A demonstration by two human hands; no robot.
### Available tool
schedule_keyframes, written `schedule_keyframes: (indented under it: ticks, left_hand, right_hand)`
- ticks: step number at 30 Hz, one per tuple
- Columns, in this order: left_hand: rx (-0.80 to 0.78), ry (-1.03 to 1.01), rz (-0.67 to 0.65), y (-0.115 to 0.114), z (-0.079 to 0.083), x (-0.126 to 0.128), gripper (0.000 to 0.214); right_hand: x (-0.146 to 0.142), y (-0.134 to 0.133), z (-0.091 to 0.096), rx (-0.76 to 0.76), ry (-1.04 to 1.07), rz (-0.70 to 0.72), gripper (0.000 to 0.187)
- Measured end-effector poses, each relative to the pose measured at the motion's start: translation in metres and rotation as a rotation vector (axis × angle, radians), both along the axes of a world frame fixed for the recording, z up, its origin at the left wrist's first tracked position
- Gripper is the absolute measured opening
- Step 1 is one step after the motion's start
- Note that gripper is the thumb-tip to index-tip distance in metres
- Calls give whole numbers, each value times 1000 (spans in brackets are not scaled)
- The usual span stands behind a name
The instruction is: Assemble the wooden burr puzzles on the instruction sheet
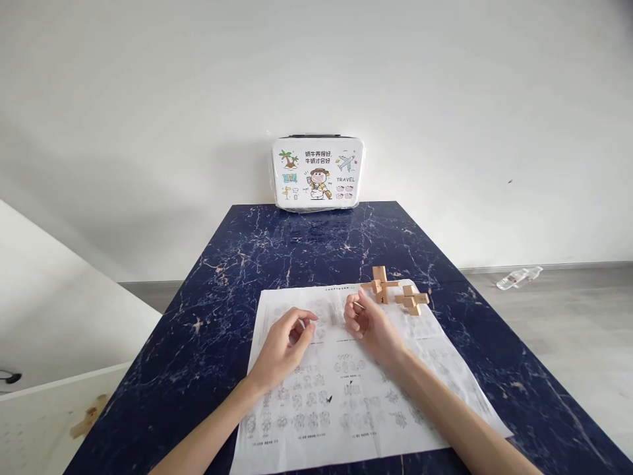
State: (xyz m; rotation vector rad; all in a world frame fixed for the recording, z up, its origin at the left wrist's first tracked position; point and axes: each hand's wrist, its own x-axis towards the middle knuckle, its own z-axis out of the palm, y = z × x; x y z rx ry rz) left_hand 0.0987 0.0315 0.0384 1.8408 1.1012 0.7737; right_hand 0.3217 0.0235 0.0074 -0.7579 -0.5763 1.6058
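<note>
My left hand (288, 343) hovers over or rests on a printed paper sheet (306, 455); I cannot tell which. Its fingers are loosely curved, thumb and index finger apart, with nothing seen between them. Across from it, my right hand (374, 328) is half curled with the palm turned inward, and no object shows in it. Just beyond the right fingers stands a wooden interlocking puzzle (380, 285) made of crossed bars. A smaller wooden interlocking puzzle (412, 300) lies to its right on the sheet's far corner. Small line drawings and captions cover the paper.
The sheet lies on a dark blue marbled table (212, 316). A white cartoon-printed case (319, 173) stands at the far edge against the wall. Past the right edge, a clear plastic bottle (519, 278) lies on the floor. Wooden pieces (89, 417) sit on a pale surface at lower left.
</note>
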Motion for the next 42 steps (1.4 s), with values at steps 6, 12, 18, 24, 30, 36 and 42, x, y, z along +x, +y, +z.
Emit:
schedule_keyframes:
  ticks: [6, 12, 18, 24, 30, 36, 42]
  left_hand:
    - [-9, 2, -3, -1, 2, 0, 25]
    - [-2, -5, -4, 0, 1, 0, 25]
    - [-7, 1, -17, 0, 0, -1, 26]
    - [-12, -6, -16, 0, -1, -2, 27]
    - [-10, -6, -22, 1, -3, -2, 26]
    - [-13, -9, -22, 0, -3, -3, 26]
    - [-15, -13, -13, 0, -2, -2, 27]
  right_hand:
    - [3, 3, -1, -39, 129, -25, 44]
    - [3, 2, 1, -46, 181, -32, 43]
    - [10, 1, 2, -81, 339, -93, 44]
    - [26, -8, -2, -139, 658, -114, 39]
    - [53, -27, -12, -134, 745, -99, 35]
    - [76, -29, -17, -135, 681, -125, 20]
    - [68, -30, -13, -69, 375, -230, 25]
